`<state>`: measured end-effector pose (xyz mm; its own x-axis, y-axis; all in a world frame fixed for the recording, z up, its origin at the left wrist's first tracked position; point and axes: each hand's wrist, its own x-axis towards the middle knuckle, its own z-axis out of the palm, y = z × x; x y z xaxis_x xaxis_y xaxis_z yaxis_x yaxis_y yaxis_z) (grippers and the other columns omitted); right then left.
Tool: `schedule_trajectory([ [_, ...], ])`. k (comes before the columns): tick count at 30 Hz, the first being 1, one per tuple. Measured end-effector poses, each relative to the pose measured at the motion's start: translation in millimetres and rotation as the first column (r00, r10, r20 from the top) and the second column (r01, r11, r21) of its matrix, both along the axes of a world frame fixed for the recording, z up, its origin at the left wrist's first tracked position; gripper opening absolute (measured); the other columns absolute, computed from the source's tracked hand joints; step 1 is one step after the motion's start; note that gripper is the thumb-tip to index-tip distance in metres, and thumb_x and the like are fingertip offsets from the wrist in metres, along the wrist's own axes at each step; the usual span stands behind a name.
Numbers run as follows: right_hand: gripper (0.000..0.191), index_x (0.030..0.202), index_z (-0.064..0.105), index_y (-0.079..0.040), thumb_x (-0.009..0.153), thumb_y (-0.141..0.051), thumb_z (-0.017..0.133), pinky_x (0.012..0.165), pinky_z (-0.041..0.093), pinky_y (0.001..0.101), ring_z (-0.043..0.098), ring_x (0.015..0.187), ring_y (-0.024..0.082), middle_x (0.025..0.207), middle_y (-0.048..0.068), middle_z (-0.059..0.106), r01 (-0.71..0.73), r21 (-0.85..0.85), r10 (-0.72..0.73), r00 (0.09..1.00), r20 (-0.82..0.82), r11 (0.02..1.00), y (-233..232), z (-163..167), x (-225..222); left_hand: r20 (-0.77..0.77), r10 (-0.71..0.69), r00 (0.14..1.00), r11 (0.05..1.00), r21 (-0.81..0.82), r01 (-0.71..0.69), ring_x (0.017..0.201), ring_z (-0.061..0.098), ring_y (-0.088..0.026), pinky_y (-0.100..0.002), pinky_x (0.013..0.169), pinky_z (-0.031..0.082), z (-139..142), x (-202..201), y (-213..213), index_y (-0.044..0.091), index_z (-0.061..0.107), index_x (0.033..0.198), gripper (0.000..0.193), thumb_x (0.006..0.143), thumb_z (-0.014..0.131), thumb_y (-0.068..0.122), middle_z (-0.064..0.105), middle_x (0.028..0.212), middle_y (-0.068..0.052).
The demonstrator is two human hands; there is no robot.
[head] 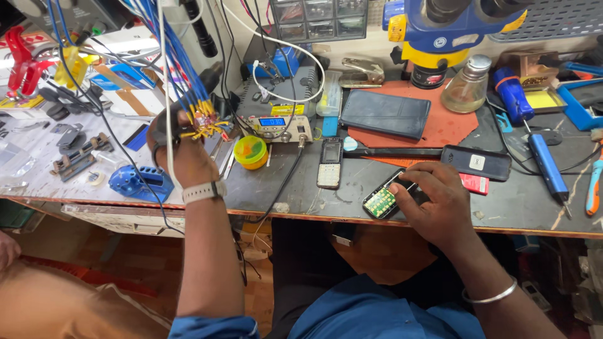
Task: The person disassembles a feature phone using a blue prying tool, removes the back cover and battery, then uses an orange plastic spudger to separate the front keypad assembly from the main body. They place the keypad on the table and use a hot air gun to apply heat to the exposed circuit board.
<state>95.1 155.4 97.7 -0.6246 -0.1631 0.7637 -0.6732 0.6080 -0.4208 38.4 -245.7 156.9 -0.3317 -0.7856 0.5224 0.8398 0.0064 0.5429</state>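
Note:
My left hand [182, 154], with a white watch on the wrist, is raised over the bench and closed around a bundle of blue wires with yellow tips [198, 119] that hangs from above. My right hand [433, 201] rests near the bench's front edge, fingers holding a small opened phone [382, 202] whose green circuit board shows. A keypad phone [330, 163] lies flat between the two hands. A black phone [476, 162] and a red battery [474, 184] lie just beyond my right hand.
A soldering station with a blue display [276, 122], a yellow-lidded round tin [250, 152], a dark wallet-like case [384, 113] on an orange mat, a glass bottle [466, 88], a blue microscope [452, 31], blue screwdrivers [546, 164] and a blue tool holder [135, 182] crowd the bench.

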Motion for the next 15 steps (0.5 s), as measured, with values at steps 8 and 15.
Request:
schedule_trajectory([
  [8, 0.022, 0.098, 0.075, -0.004, 0.085, -0.020, 0.082, 0.088, 0.052, 0.0402, 0.064, 0.101, 0.029, 0.105, 0.011, 0.070, -0.010, 0.010, 0.009, 1.000, 0.011, 1.000, 1, -2, 2, 0.049, 0.201, 0.978, 0.967, -0.168, -0.190, 0.094, 0.065, -0.015, -0.030, 0.087, 0.057, -22, 85, 17, 0.004, 0.054, 0.119, 0.029, 0.102, 0.078, 0.006, 0.067, 0.107, -0.008],
  [15, 0.022, 0.100, 0.074, -0.004, 0.085, -0.019, 0.082, 0.089, 0.053, 0.0412, 0.064, 0.103, 0.030, 0.106, 0.012, 0.069, -0.008, -0.024, 0.008, 1.000, -0.018, 1.000, 3, 0, 7, 0.039, 0.176, 0.984, 0.976, -0.140, -0.169, 0.079, 0.064, -0.015, -0.028, 0.074, 0.053, -29, 145, 59, 0.003, 0.054, 0.113, 0.033, 0.110, 0.072, 0.030, 0.066, 0.094, -0.010],
])
